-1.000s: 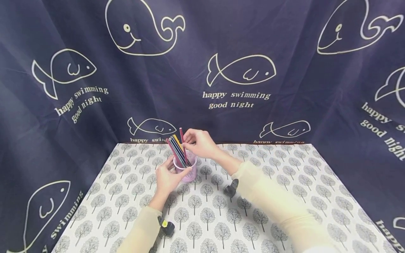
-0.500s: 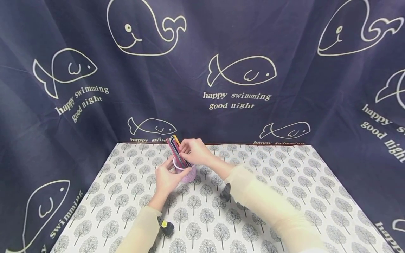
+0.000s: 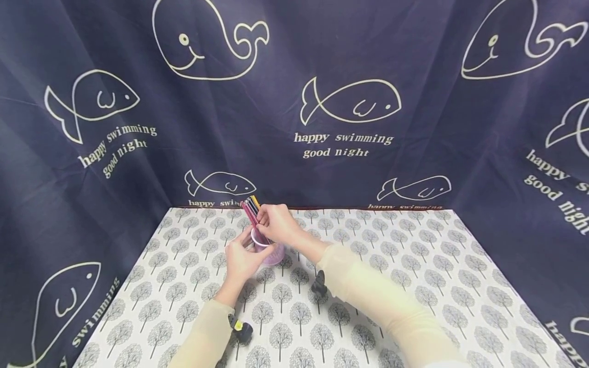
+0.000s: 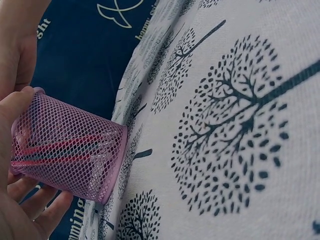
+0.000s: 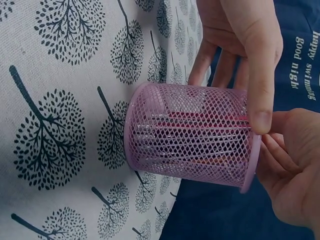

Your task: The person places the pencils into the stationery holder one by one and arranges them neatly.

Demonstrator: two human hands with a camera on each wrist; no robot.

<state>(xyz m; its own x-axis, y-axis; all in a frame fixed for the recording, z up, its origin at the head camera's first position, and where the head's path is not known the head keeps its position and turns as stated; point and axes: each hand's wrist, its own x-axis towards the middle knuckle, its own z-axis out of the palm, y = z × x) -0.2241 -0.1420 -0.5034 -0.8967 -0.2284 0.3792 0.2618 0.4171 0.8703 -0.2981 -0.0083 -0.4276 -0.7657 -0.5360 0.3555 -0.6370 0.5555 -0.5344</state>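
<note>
A pink mesh pen holder point(image 5: 192, 135) stands on the cloth, with several thin coloured pencils point(image 3: 249, 210) leaning to the left in it. My left hand point(image 3: 241, 259) grips the holder near its rim, thumb on the near side and fingers around the left. In the left wrist view, reddish pencils point(image 4: 60, 145) show through the mesh. My right hand point(image 3: 279, 225) is above the rim, thumb and fingers curled at the upper part of the pencils; the fingertips are partly hidden. Red, dark and yellow pencil ends stick out past its fingers.
A white cloth with grey tree prints point(image 3: 322, 317) covers the table. Dark blue curtains point(image 3: 349, 51) with fish and whale drawings hang behind and at both sides. A small black device point(image 3: 241, 329) is strapped at the left wrist, another black device point(image 3: 319, 282) at the right.
My right hand has moved down and left, from holding a separate upright red pencil to the pencil bunch. That pencil no longer stands apart. My left hand and the holder have stayed put.
</note>
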